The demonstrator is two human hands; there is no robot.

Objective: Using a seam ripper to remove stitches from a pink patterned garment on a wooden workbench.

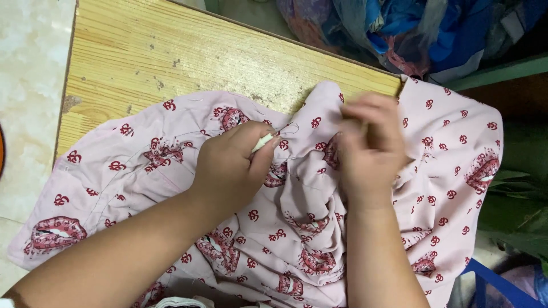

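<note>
1. Head view, centre of frame: pink printed fabric (pixel 297 228), thin cloth with dark red motifs, lies bunched and draped over a wooden table (pixel 171 57). It spills off the table's right edge toward the lower right.
2. Left hand (pixel 231 165), centre-left: fingers pinched together on a small pale tool (pixel 263 142), a chalk or pen-like piece, tip pressed to the cloth near a raised fold.
3. Right hand (pixel 371 148), centre-right, motion-blurred: it rests on a gathered ridge of the fabric. Blur hides the fingertips, so I cannot tell whether the fingers are clamped on the cloth or only pressing it.
4. Handling, as a judgement: light, soft, limp, likely a little slippery. It creases and slides readily and will not hold shape. Best taken by pinching a fold or a hem edge, with the other hand flat to keep it from creeping.
5. Upper right: heap of blue and mixed cloth (pixel 411 28) beyond the table. Left edge: pale tiled floor (pixel 23 85).
</note>
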